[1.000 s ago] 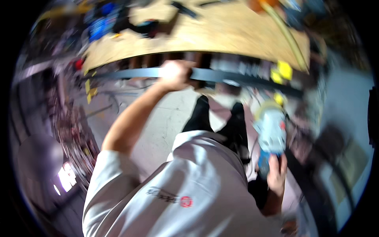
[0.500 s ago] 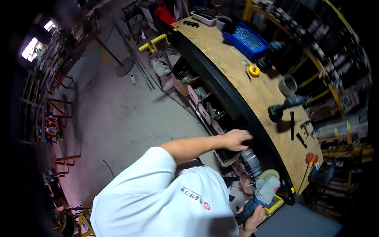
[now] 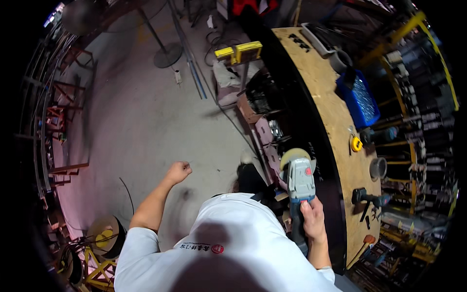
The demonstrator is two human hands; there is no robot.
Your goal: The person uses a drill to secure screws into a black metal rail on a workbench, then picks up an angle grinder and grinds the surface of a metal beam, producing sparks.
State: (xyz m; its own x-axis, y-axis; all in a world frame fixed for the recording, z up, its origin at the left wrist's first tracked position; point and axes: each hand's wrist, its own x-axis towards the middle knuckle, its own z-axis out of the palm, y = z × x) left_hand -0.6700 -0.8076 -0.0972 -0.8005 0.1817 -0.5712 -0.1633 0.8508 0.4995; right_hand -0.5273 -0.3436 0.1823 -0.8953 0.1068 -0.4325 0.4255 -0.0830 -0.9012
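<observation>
My right hand [image 3: 315, 221] is wrapped round the body of a cordless angle grinder [image 3: 300, 179] with a grey head, held beside the bench's dark edge. A pale yellow disc [image 3: 293, 156] sits at the grinder's far end. Out to the left, over the grey floor, my left hand [image 3: 179, 172] is closed with its fingers curled; whether anything lies inside them is hidden. To the right of the grinder runs the wooden workbench [image 3: 318, 90]. On its top lie a cordless drill [image 3: 368, 198] and a yellow tape measure [image 3: 356, 143].
A blue bin [image 3: 360, 100] of small metal parts and a grey cup [image 3: 378, 168] stand on the bench. A mallet [image 3: 361, 250] lies at its near end. Ahead are a yellow stand [image 3: 238, 51], a round metal base [image 3: 168, 55] and long bars on the floor.
My right hand has raised the grinder up and forward along the bench. My left hand has moved from the bench edge to the left, over the floor. The whole view has turned.
</observation>
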